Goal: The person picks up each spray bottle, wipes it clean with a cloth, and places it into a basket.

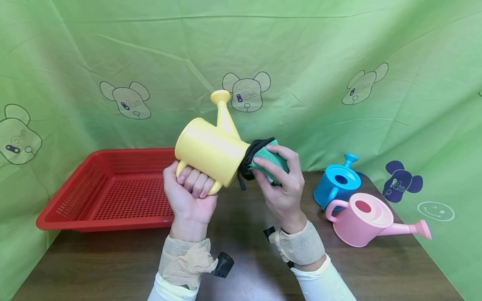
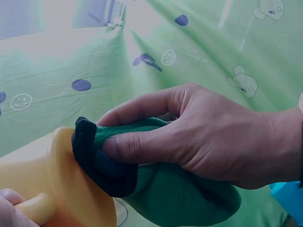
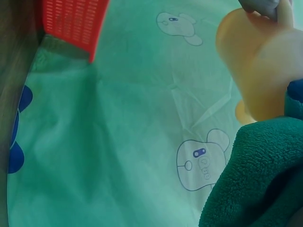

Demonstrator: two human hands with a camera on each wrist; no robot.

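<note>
Nearest, left-hand fingers of the left hand (image 1: 193,196) curl round a tilted yellow watering can (image 1: 212,148) by its handle (image 1: 215,188), above a table (image 1: 252,242); the right hand (image 1: 284,179) pinches a green cloth (image 1: 276,161) at its end. Red basket (image 1: 120,225) left; blue watering can (image 1: 324,188), pink watering can (image 1: 355,230) right.

We note head view bright, soft sheen on tabletop (image 1: 252,271); left wrist view glaring upper left, right wrist view dimmer

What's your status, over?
Left hand grips yellow watering can by its handle. Right hand holds green cloth against can's end. Blue can, pink can off right, not in the way.
</note>
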